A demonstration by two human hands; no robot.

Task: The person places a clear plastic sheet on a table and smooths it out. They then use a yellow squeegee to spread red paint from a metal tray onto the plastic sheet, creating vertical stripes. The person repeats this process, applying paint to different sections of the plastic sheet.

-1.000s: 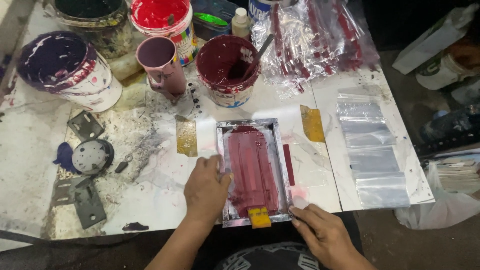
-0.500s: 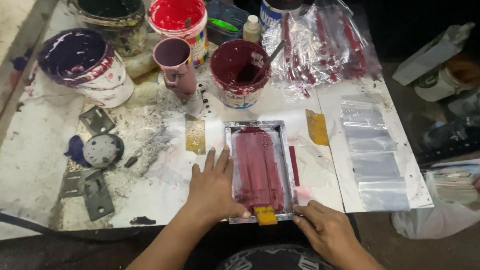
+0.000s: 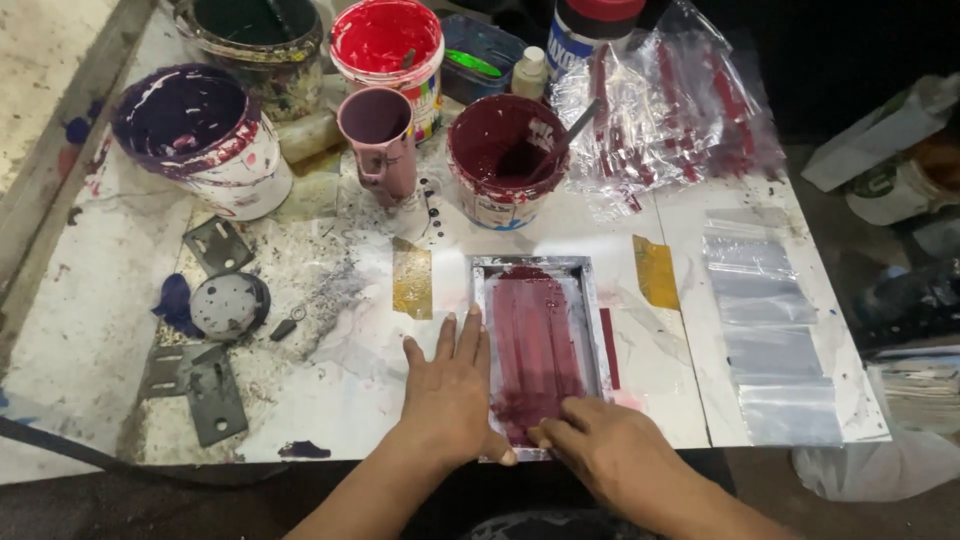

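The left hand (image 3: 452,400) lies flat, fingers spread, on the left edge of the small metal-framed printing screen smeared with maroon ink (image 3: 538,345) at the white paint-stained desk's (image 3: 90,340) near edge. The right hand (image 3: 610,455) rests on the screen's near end; whether its grip is closed on anything cannot be told.

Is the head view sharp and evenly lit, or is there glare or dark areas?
Head view: table brightly lit, hands and printing frame sharp; glare on the plastic bags and clear sleeves; right side and bottom edge fall into deep shadow.
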